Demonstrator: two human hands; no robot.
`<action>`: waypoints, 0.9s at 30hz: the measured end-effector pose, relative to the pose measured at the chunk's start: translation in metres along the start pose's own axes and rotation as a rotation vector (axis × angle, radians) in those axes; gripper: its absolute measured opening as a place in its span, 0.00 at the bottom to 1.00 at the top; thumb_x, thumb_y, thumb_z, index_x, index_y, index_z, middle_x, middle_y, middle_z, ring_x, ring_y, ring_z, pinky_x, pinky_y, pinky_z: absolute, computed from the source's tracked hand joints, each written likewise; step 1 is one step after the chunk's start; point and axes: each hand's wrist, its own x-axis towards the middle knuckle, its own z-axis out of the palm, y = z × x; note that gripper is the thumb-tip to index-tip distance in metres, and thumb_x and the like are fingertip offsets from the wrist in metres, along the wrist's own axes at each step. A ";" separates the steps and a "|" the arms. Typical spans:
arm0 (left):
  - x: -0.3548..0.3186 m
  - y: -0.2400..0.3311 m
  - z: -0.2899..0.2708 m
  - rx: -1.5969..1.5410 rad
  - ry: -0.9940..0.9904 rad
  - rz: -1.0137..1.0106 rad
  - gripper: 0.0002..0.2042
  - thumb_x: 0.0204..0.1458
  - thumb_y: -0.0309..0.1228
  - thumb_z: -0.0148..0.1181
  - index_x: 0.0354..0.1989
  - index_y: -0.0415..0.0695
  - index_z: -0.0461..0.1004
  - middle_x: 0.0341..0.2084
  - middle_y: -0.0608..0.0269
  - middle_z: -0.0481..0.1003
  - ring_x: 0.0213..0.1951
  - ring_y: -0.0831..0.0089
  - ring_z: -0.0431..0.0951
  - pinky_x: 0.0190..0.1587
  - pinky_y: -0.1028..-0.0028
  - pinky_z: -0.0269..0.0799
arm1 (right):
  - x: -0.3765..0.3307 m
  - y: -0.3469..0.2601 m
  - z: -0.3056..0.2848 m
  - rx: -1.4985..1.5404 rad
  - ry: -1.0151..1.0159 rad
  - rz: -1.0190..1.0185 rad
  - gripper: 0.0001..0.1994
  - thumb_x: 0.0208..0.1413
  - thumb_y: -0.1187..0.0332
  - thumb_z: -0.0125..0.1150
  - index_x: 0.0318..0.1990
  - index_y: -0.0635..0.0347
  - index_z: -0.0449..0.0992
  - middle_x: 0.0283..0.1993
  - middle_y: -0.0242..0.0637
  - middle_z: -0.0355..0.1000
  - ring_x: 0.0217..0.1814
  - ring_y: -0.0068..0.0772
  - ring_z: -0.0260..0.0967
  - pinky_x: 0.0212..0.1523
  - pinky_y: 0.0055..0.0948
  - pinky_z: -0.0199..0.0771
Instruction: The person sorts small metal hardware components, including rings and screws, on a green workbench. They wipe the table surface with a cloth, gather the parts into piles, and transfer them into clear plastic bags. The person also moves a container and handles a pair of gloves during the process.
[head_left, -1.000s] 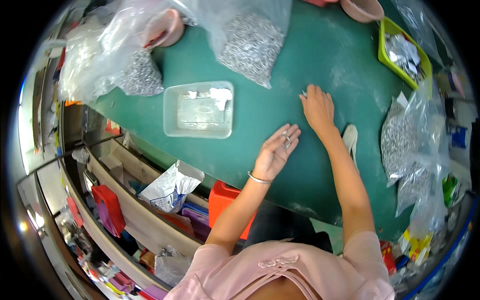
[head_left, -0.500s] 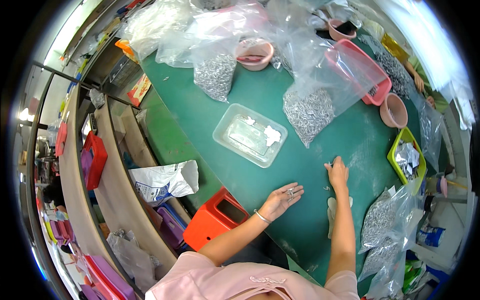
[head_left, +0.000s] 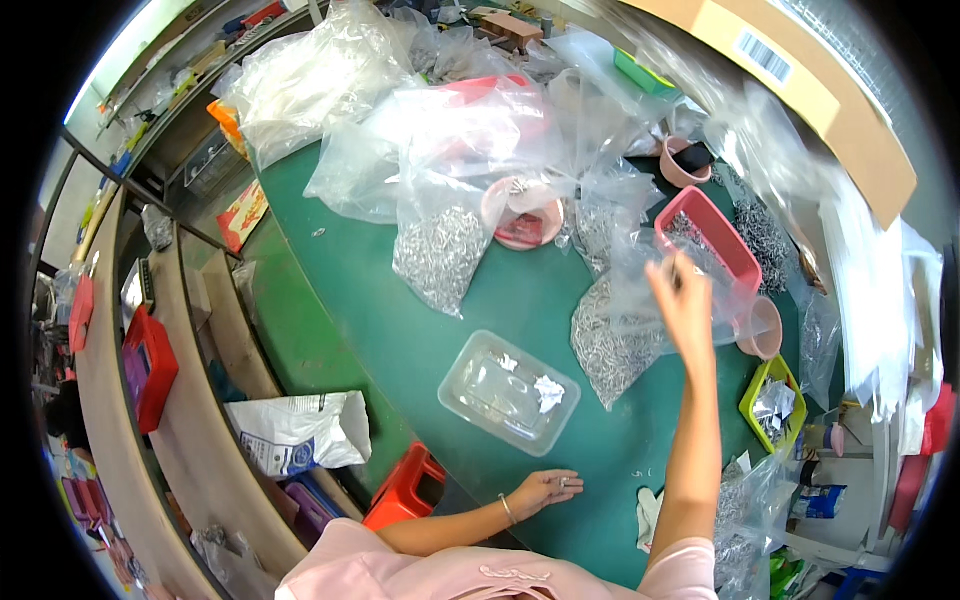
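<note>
head view: the right hand [head_left: 683, 300] is raised and pinches the clear bag [head_left: 640, 300] of small metal parts, just beside the pink tray [head_left: 712, 238]. the left hand [head_left: 545, 490] rests half open on the table [head_left: 370, 300], with small parts in the palm. if the thin bag slips or tips, parts may spill; bags crowd the far side, and free room is only near the clear tray [head_left: 508, 392]

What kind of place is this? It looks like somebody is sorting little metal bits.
Probably a small workshop or packing bench for metal parts. Clear plastic bags of small silvery pieces crowd a green worktable, with a clear plastic tray, a pink bin and shelving alongside.
</note>
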 end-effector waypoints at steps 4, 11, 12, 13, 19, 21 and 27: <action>-0.006 0.023 -0.008 0.017 0.020 -0.086 0.20 0.54 0.20 0.44 0.56 0.31 0.57 0.52 0.45 0.64 0.55 0.60 0.65 0.58 0.67 0.61 | 0.122 0.025 0.037 -0.422 0.063 0.096 0.14 0.50 0.59 0.57 0.26 0.62 0.69 0.24 0.49 0.69 0.29 0.50 0.69 0.29 0.43 0.64; -0.019 0.052 -0.014 0.054 0.013 -0.122 0.18 0.56 0.24 0.43 0.55 0.31 0.59 0.51 0.47 0.65 0.55 0.61 0.66 0.58 0.66 0.61 | 0.150 0.062 0.051 -0.473 -0.017 0.247 0.13 0.51 0.58 0.54 0.36 0.58 0.73 0.32 0.49 0.73 0.39 0.53 0.70 0.38 0.43 0.68; -0.017 0.053 -0.016 0.051 -0.002 -0.100 0.18 0.56 0.23 0.43 0.55 0.32 0.59 0.51 0.48 0.66 0.55 0.62 0.66 0.57 0.67 0.61 | 0.137 0.050 0.045 -0.292 0.048 0.203 0.11 0.53 0.62 0.51 0.36 0.60 0.73 0.32 0.48 0.72 0.38 0.48 0.71 0.37 0.39 0.68; -0.013 0.052 -0.019 0.049 -0.017 -0.086 0.18 0.55 0.23 0.43 0.55 0.32 0.60 0.51 0.49 0.66 0.54 0.62 0.66 0.56 0.68 0.62 | 0.115 0.017 0.034 -0.059 0.075 0.148 0.09 0.55 0.67 0.49 0.36 0.62 0.72 0.29 0.44 0.71 0.34 0.37 0.71 0.35 0.30 0.68; -0.020 0.079 0.024 0.033 -0.255 -0.081 0.21 0.53 0.24 0.45 0.57 0.33 0.58 0.56 0.50 0.61 0.58 0.60 0.61 0.61 0.63 0.54 | -0.070 -0.022 -0.009 0.828 0.019 0.613 0.07 0.58 0.70 0.46 0.39 0.60 0.71 0.24 0.23 0.60 0.23 0.11 0.49 0.24 0.13 0.47; -0.017 0.100 0.048 -0.057 -0.268 -0.080 0.25 0.50 0.25 0.47 0.58 0.34 0.56 0.58 0.49 0.59 0.61 0.61 0.58 0.62 0.63 0.51 | -0.134 -0.009 -0.013 0.885 0.046 0.744 0.07 0.58 0.69 0.48 0.38 0.60 0.71 0.25 0.21 0.60 0.24 0.10 0.49 0.23 0.14 0.48; -0.002 0.103 0.091 -0.215 -0.397 -0.028 0.31 0.40 0.19 0.44 0.60 0.31 0.52 0.62 0.46 0.50 0.64 0.60 0.49 0.64 0.62 0.43 | -0.249 -0.022 -0.023 0.647 0.074 0.833 0.07 0.49 0.76 0.59 0.37 0.59 0.72 0.22 0.17 0.52 0.23 0.11 0.48 0.23 0.14 0.48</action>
